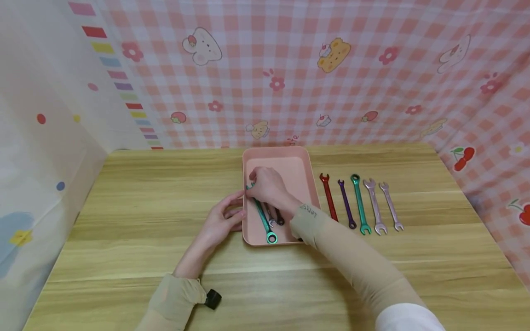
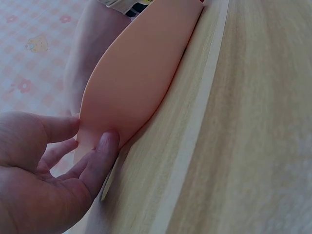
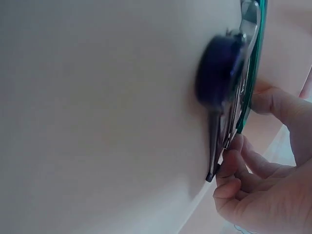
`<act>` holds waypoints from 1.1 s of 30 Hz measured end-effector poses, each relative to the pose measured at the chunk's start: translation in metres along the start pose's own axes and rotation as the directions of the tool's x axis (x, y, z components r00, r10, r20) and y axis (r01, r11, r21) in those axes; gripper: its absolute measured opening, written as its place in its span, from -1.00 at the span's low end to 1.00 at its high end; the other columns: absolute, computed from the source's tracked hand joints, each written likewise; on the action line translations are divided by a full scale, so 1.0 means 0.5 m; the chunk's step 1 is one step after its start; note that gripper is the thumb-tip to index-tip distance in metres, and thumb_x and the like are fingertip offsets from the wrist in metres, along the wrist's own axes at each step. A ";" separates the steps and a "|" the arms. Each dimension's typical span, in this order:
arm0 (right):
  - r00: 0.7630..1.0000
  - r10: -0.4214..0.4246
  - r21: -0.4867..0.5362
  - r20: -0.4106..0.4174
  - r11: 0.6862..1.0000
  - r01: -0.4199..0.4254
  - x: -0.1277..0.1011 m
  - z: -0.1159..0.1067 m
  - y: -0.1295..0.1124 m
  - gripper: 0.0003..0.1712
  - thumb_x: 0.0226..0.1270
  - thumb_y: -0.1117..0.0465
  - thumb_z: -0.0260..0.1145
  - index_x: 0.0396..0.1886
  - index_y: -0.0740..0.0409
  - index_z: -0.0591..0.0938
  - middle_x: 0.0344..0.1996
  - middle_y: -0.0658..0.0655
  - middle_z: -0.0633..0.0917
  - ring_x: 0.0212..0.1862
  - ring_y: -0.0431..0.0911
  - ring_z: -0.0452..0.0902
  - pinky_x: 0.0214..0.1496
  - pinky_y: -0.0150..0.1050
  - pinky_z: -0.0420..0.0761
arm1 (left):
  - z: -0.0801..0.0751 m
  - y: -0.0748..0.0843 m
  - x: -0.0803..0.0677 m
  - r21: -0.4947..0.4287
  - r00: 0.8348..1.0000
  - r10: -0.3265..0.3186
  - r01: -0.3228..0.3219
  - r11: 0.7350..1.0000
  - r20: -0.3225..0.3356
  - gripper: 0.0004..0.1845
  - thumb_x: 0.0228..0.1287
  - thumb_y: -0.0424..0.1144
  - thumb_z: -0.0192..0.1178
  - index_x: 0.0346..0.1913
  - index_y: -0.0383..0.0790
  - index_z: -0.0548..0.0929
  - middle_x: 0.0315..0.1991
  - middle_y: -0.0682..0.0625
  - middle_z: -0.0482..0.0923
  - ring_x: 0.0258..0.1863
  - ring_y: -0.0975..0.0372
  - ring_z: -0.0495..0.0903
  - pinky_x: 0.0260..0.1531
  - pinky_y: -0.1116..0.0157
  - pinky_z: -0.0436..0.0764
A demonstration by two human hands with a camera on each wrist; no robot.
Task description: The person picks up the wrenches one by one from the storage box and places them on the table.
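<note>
A pink tray (image 1: 296, 179) stands on the table with several wrenches in its left part. My right hand (image 1: 267, 186) reaches into it and pinches the upper end of a green wrench (image 1: 265, 223). In the right wrist view, thumb and fingers (image 3: 229, 168) are at that end. A purple wrench (image 3: 214, 73) and silvery wrenches lie beside the green one, partly hidden by my hand. My left hand (image 1: 221, 220) rests against the tray's left outer wall. In the left wrist view, its fingertips (image 2: 109, 141) touch the wall (image 2: 131, 73) and rim.
Right of the tray lie a red wrench (image 1: 327, 191), a purple wrench (image 1: 346, 204), a second green wrench (image 1: 359, 202) and two pale pink wrenches (image 1: 374, 207), roughly in a row. A checked cloth (image 1: 248, 87) hangs behind the wooden table (image 1: 165, 184).
</note>
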State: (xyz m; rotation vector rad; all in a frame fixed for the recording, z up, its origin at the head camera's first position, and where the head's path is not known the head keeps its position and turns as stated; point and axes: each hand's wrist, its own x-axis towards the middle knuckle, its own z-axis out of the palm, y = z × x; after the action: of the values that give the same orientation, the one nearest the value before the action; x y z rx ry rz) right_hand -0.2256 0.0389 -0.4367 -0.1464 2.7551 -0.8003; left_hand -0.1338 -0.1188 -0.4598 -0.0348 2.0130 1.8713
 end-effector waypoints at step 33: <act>0.976 -0.084 0.464 0.199 0.886 -0.018 0.002 -0.068 0.046 -0.72 0.49 0.20 0.38 0.09 0.24 0.73 -0.09 0.20 0.86 -0.18 -0.20 0.74 -0.06 -0.42 0.71 | -0.001 -0.005 0.004 -0.011 1.000 0.012 -0.012 1.000 0.006 -0.35 0.56 -0.48 0.07 0.63 -0.21 0.24 0.52 -0.36 0.32 0.42 -0.12 0.51 0.00 0.34 0.84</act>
State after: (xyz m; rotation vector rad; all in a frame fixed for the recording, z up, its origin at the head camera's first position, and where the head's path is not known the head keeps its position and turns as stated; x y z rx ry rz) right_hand -0.2369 0.0756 -0.4216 -0.1716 2.2904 -1.3415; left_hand -0.1352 -0.1191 -0.4627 -0.0203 2.0038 1.8875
